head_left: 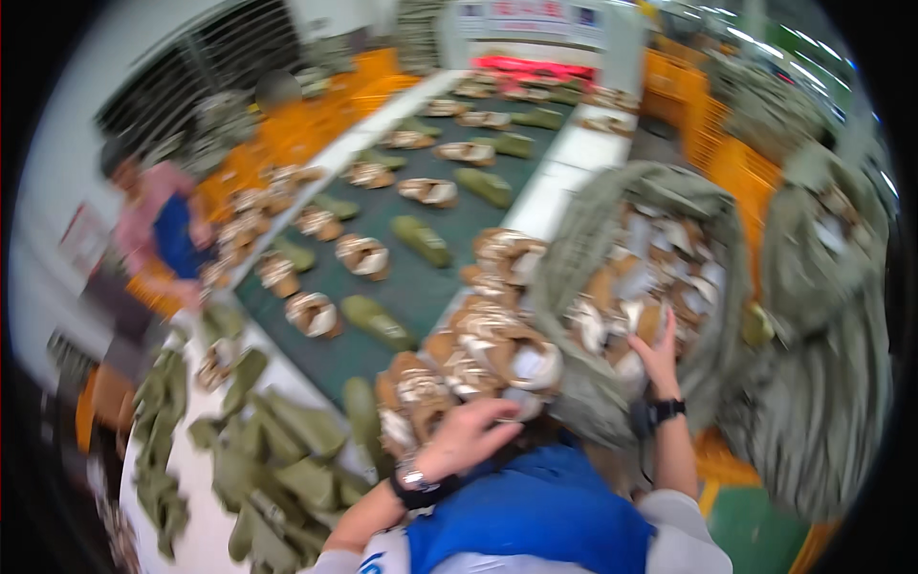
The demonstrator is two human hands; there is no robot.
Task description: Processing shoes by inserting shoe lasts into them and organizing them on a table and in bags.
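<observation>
Over the near end of a dark green belt, my left hand (469,439) has its fingers apart beside a heap of brown-and-white shoe uppers (497,349). The fingertips are close to a grey-lined upper; blur hides whether they touch it. My right hand (658,356) reaches into a large grey-green cloth sack (564,297) filled with similar uppers. Between its thumb and fingers is a tan shoe upper (648,323), partly covered by the hand. Along the belt (316,364), uppers lie in rows with olive-green shoe lasts (421,240).
Olive-green lasts (277,469) are piled on a white side table (196,459) at left. A co-worker (158,230) in a blue apron stands across the belt. Orange crates (746,182) and another bulging sack (813,335) are at right.
</observation>
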